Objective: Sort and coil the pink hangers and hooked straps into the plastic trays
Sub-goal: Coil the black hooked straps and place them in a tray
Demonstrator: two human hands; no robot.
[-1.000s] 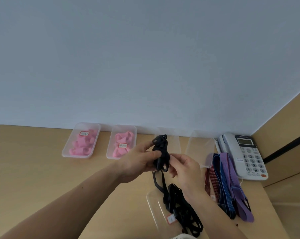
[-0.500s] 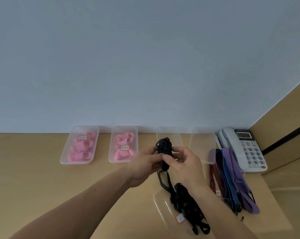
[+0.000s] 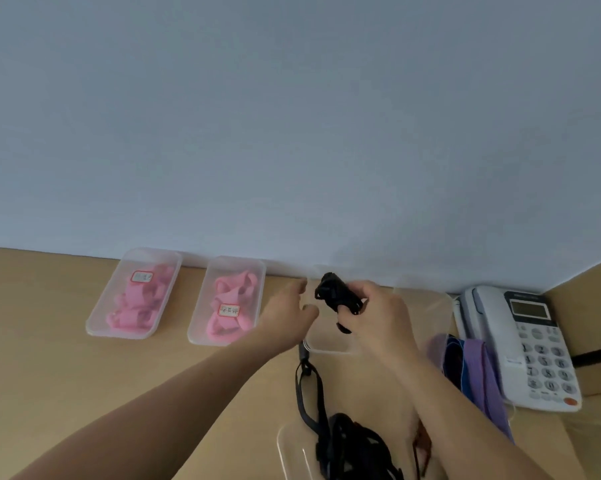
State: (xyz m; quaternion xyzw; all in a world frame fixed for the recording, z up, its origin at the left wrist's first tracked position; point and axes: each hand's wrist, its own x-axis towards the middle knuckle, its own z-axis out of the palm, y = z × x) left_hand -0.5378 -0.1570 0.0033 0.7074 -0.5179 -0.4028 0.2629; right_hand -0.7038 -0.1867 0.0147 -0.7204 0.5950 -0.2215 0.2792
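My right hand (image 3: 378, 313) grips a coiled black strap (image 3: 335, 292) and holds it over a clear plastic tray (image 3: 330, 342) at the back of the table. My left hand (image 3: 288, 313) hovers just left of the coil with its fingers relaxed, holding nothing. Two clear trays to the left hold pink hangers: one (image 3: 100, 323) at the far left, one (image 3: 197, 332) beside it. A near tray (image 3: 292, 452) holds a tangle of black straps (image 3: 354, 445), and one black strap (image 3: 306, 386) trails from it toward the back.
Another clear tray (image 3: 434, 310) lies right of the one under the coil. Purple, blue and red straps (image 3: 475, 372) lie beside a white desk telephone (image 3: 527, 344) at the right. A wooden side panel (image 3: 596, 306) closes the right side; the wall runs along the back.
My left hand has let go of the coil, which my right hand now holds alone and has carried back over the clear tray. The loose strap end now lies on the table.
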